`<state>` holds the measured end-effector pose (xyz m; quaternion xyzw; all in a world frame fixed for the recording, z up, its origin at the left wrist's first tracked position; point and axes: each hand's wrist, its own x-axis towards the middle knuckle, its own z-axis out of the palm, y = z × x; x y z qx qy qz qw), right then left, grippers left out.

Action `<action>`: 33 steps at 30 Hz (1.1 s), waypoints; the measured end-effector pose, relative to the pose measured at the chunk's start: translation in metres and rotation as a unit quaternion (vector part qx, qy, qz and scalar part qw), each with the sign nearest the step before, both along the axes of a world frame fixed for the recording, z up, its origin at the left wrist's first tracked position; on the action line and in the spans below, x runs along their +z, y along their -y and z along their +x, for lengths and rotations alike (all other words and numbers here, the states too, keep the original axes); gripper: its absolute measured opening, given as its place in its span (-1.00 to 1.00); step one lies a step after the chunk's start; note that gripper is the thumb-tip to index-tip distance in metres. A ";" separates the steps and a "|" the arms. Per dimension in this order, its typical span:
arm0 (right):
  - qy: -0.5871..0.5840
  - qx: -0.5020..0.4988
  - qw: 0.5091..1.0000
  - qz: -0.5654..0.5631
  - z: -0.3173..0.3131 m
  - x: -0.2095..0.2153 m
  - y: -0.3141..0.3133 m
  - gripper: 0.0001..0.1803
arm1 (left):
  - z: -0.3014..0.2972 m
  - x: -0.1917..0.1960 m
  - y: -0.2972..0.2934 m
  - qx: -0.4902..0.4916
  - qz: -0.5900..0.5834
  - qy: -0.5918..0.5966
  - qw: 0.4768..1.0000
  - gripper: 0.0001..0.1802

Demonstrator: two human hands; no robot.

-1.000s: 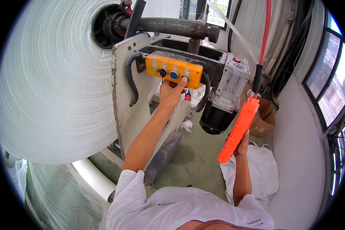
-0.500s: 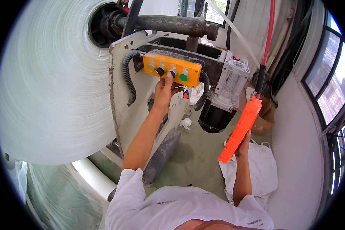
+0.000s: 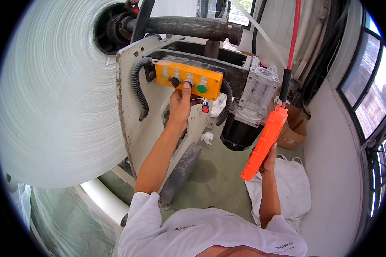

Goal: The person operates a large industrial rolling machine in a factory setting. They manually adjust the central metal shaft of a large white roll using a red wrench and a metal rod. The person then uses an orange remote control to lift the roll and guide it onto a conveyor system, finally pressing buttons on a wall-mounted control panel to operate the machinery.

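Control box (image 3: pixel 188 79), yellow with 4 buttons, sits on the machine frame (image 3: pixel 128 107); left hand (image 3: pixel 181 103) presses a fingertip to 1 button, right hand (image 3: pixel 268 158) grips an orange pendant (image 3: pixel 265 143). Roll (image 3: pixel 55 94) looks fully wound.

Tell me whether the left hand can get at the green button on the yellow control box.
Probably yes: the left hand already touches the yellow control box, a finger beside the green button, nothing between them.

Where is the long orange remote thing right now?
In the head view, the orange pendant controller is right of centre, held in the right hand, hanging on a red cable beside the grey motor.
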<state>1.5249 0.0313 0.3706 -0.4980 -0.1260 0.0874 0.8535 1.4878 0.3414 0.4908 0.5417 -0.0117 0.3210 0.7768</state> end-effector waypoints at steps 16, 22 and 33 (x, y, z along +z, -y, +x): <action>0.005 0.007 1.000 0.004 0.003 -0.004 0.004 -0.33 | 0.003 -0.002 -0.001 0.000 -0.001 0.011 1.000 -0.41; 0.003 0.004 1.000 0.010 -0.002 -0.001 0.004 -0.33 | 0.002 -0.003 -0.004 -0.013 -0.002 0.007 1.000 -0.41; 0.005 0.003 1.000 0.009 0.001 -0.005 0.008 -0.32 | 0.004 -0.002 -0.003 -0.009 0.000 0.008 1.000 -0.39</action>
